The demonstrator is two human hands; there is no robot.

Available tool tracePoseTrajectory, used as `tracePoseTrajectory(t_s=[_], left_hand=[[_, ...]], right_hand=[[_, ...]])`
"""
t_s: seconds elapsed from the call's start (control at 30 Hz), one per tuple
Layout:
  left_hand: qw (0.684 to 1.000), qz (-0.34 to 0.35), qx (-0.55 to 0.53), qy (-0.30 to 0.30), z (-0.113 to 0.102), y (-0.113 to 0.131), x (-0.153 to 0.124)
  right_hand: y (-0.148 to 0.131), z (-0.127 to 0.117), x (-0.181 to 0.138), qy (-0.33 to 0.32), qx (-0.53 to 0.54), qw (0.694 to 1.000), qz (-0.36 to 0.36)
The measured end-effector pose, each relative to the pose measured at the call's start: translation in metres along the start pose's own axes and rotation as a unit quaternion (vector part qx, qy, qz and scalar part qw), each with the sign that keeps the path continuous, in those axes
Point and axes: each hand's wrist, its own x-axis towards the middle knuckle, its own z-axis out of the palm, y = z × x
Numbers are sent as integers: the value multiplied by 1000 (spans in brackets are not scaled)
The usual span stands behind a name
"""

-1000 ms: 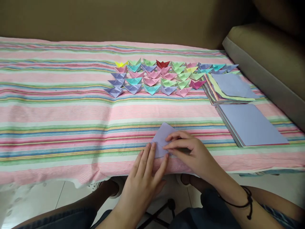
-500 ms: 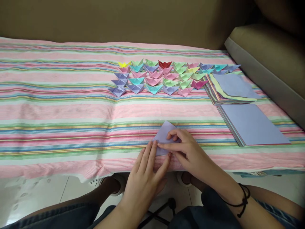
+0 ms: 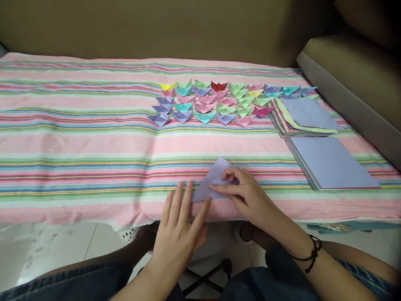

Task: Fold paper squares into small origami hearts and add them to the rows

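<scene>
A purple sheet of origami paper (image 3: 213,178), folded into a triangle with its point away from me, lies near the front edge of the striped cloth. My left hand (image 3: 180,221) rests flat with its fingers spread, the forefinger touching the paper's lower edge by its left corner. On the right side of the paper is my right hand (image 3: 242,190). Its forefinger presses on the paper, the other fingers are curled in, and the thumb is near the bottom edge. The paper's right corner is hidden under this hand.
Several rows of small folded paper boats (image 3: 204,108) in many colours stand farther back. To the right lie a neat stack of purple-topped paper (image 3: 333,163) and a looser, curled stack (image 3: 308,113). A sofa armrest (image 3: 347,79) bounds the right side.
My left hand has slid left and slightly toward me along the paper's lower edge, uncovering its left corner. My right hand stays on the paper.
</scene>
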Motion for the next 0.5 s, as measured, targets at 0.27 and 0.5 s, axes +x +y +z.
tracePoseTrajectory(t_s=[0.27, 0.5], left_hand=[[1000, -12, 24, -9, -13, -14, -11], [999, -12, 42, -2, -18, -22, -20]], right_hand=[[2, -1, 0, -10, -7, 1000, -12], [5, 0, -1, -20, -19, 1000, -15]])
